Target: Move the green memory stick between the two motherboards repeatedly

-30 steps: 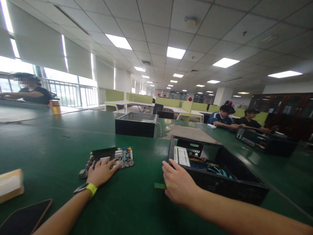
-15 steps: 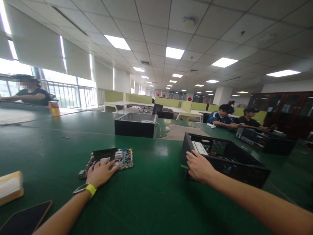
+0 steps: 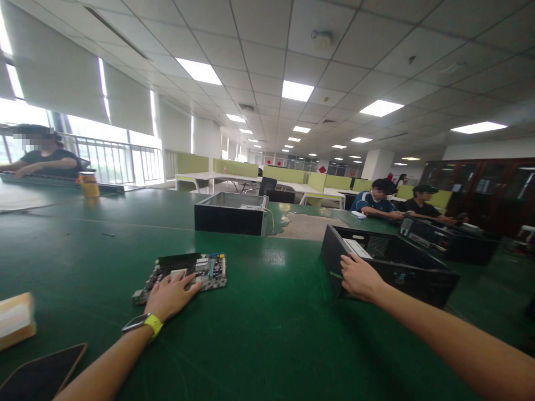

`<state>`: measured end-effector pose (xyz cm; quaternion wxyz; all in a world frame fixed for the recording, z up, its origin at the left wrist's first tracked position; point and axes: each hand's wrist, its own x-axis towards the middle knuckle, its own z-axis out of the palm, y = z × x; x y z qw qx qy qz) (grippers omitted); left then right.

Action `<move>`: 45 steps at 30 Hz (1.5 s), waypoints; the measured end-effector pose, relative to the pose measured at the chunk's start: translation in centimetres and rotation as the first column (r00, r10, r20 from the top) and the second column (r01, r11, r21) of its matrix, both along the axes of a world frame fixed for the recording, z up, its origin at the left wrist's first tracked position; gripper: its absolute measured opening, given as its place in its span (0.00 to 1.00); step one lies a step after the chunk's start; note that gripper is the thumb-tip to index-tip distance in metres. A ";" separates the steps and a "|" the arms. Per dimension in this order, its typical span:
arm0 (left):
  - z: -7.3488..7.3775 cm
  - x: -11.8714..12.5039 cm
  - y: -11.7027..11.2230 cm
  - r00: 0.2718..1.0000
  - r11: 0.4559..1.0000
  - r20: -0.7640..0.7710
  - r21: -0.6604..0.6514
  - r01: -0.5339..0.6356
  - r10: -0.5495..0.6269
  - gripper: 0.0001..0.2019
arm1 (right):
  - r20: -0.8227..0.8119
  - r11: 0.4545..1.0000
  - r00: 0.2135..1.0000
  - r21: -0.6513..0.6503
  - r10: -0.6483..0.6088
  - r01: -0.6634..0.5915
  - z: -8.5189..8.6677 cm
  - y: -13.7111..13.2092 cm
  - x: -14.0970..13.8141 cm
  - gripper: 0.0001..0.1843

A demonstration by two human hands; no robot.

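My left hand lies flat, fingers spread, on the near edge of a motherboard on the green table; a yellow-strapped watch sits on its wrist. My right hand is stretched far out and presses on the near left end of an open black computer case, fingers curled over the top rim. A small green piece shows just left of that hand at the case's foot.
A second open case stands farther back at centre. A phone and a tan box lie at the near left. One person sits far left, two others work at another case at right.
My right hand has pushed the black case away and to the right across the table. My left hand has stayed on the motherboard.
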<state>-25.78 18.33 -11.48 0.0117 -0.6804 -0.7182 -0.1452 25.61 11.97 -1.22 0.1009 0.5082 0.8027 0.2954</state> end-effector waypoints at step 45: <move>1.4 15.6 -8.5 0.807 0.847 0.284 0.036 0.530 -0.517 0.12 | -0.793 0.980 0.595 -0.195 -0.131 -0.044 -8.8 -4.9 -12.6 0.05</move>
